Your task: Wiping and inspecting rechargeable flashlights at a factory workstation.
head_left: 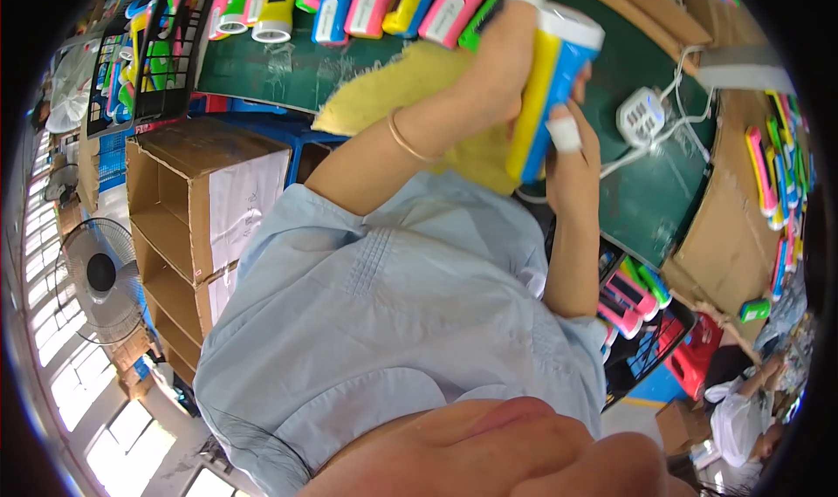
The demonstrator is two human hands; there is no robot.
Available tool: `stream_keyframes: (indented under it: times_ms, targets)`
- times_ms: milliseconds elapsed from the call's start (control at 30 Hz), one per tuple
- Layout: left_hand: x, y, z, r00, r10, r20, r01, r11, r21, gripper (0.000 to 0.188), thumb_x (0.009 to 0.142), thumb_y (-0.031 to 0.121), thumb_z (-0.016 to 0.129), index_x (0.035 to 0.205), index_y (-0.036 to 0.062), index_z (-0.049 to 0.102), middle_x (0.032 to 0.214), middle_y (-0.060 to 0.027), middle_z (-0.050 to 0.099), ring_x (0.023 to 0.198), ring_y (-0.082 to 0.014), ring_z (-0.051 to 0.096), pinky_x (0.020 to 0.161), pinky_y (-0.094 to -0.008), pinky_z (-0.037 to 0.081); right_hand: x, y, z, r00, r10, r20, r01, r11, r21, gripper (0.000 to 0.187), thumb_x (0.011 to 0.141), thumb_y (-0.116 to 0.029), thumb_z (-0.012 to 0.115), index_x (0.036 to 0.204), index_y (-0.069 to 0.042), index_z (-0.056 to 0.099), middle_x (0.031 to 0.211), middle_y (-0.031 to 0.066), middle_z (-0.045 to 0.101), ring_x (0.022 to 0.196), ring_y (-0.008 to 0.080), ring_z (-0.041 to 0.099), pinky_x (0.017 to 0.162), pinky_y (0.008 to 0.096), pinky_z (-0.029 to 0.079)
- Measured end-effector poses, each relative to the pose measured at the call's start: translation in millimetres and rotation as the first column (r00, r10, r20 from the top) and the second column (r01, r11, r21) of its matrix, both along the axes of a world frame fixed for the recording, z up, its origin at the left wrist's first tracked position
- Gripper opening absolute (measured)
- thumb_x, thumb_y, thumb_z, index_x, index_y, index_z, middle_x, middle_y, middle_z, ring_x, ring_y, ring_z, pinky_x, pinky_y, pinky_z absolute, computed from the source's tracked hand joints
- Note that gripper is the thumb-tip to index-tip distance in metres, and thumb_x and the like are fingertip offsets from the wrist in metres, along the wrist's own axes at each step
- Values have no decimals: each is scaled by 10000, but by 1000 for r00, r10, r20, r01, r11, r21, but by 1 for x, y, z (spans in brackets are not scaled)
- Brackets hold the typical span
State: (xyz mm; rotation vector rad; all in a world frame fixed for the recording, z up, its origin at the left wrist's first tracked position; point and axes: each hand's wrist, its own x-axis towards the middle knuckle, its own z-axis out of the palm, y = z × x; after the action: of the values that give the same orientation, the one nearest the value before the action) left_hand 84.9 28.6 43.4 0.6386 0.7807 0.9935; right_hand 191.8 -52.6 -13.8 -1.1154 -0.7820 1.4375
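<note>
The right hand (573, 161) grips a yellow-and-blue flashlight (546, 95), tilted above the table (672, 196) toward its near edge. The left hand (504, 69) is against the flashlight's other side; whether it is closed on it, I cannot tell. A yellow cloth (375, 95) lies across the near edge, more flashlights (375, 4) in a row beyond it. Near the right edge sits a white socket block (640, 117).

A round fan (101, 273) shows left of a cardboard shelf (209, 148), near bright windows (80, 398).
</note>
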Motion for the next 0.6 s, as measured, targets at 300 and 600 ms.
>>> stream_keyframes:
  times_ms: [300, 600]
  targets:
    - [-149, 279, -37, 107, 792, -601, 228, 569, 790, 291, 777, 167, 525, 983, -37, 541, 877, -238, 622, 792, -381, 616, 668, -448, 489, 177, -28, 14, 434, -894, 108, 788, 435, 436, 391, 872, -104, 476, 1160, 158, 444, 1168, 258, 479, 1113, 377, 480, 984, 452, 396]
    - [-190, 432, -59, -298, 466, -833, 265, 879, 397, 425, 850, 371, 529, 1015, -17, 585, 927, -225, 627, 885, -357, 603, 748, -453, 471, 118, 3, 23, 677, -691, 254, 626, 722, 295, 398, 875, -43, 428, 1247, 97, 448, 1023, 132, 546, 785, 163, 553, 663, 250, 450]
